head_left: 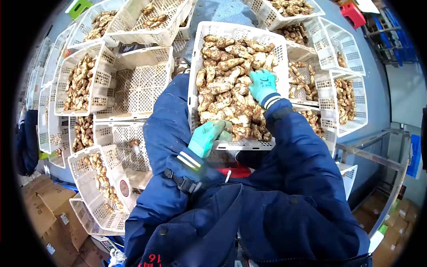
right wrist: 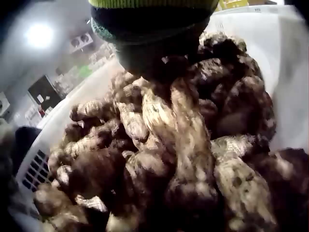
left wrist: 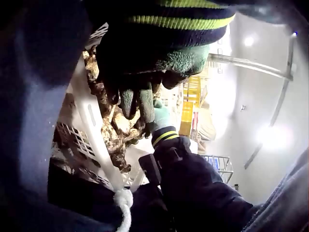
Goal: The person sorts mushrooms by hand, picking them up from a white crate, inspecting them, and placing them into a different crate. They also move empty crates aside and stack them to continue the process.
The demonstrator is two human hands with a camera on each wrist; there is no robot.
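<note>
Knobbly pale-and-brown tubers [head_left: 231,84] fill a white plastic crate [head_left: 193,89] in front of the person. The gloved right hand [head_left: 263,83] reaches onto the right side of the pile, fingers pointing away from the body. In the right wrist view the hand is dark and its fingertips are hidden; I cannot tell whether it grips a tuber [right wrist: 190,145]. At the near left corner, the gloved left hand [head_left: 207,137] reaches over the rim. Its fingers [left wrist: 145,104] extend loosely over the tubers in the left wrist view, with no held tuber showing.
More white crates of tubers stand on both sides, such as one at left [head_left: 102,84] and one at right [head_left: 344,100]. The person's legs [head_left: 167,120] flank the main crate. A metal frame [head_left: 378,155] stands at right, cardboard boxes [head_left: 55,209] at lower left.
</note>
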